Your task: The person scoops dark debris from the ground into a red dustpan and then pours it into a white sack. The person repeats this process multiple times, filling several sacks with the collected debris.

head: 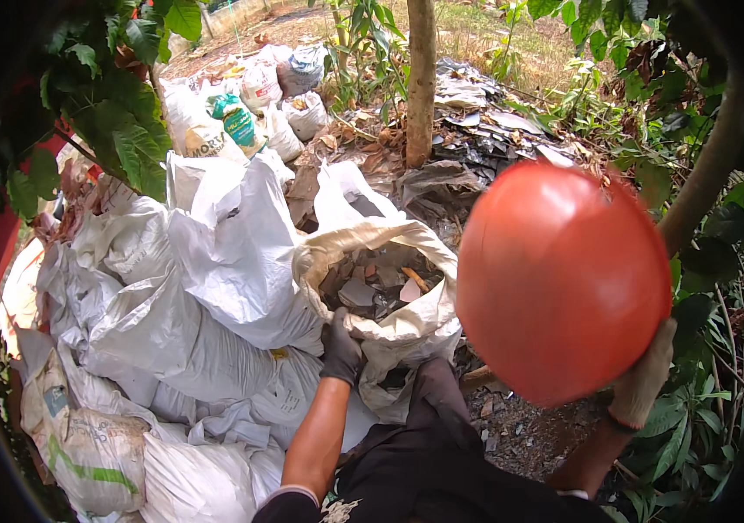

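My left hand [341, 350], in a dark glove, grips the near rim of a woven plastic sack [421, 330]. The sack stands upright by my leg with its mouth rolled back. Inside lie broken, flat shards [357, 293] of grey and pinkish material, plus an orange-brown stick-like piece [415, 280]. To the right, my right hand [645, 379] wears a pale knitted glove and holds a red plastic basin [561, 281] by its lower right side. The basin is tilted, its rounded outside towards me and slightly blurred. Its inside and my right fingertips are hidden.
White woven sacks [215, 307] crowd the left side, and more filled bags [248, 111] sit farther back. A slim tree trunk [420, 85] rises beyond the sack. Behind it lies a heap of flat shards [496, 124]. Leafy branches [117, 111] hang at upper left.
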`<action>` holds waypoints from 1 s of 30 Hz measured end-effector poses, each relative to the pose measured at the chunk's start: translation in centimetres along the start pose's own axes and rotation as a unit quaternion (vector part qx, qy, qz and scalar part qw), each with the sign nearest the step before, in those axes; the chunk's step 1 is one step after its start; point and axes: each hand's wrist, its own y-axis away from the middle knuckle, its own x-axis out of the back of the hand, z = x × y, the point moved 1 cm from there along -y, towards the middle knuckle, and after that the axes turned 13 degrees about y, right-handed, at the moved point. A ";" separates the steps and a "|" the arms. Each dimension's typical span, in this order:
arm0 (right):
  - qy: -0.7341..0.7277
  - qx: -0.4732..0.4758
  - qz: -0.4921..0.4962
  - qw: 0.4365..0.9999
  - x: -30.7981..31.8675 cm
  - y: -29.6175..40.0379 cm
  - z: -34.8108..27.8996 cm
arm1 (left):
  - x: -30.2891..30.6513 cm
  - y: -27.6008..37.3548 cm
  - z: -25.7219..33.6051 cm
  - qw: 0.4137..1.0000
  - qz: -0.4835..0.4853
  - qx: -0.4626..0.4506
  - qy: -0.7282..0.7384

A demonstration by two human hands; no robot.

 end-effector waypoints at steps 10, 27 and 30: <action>0.522 -0.107 -0.223 0.816 6.2 11.1 18.5 | -2.9 8.3 0.8 0.979 0.014 0.166 0.114; 0.065 -0.364 -0.497 0.785 -10.6 13.4 27.4 | -2.8 2.5 9.6 0.991 0.046 -0.041 -0.121; -0.179 -0.437 -0.395 0.788 -22.7 10.2 22.5 | -2.5 1.8 9.8 0.989 -0.062 0.129 0.024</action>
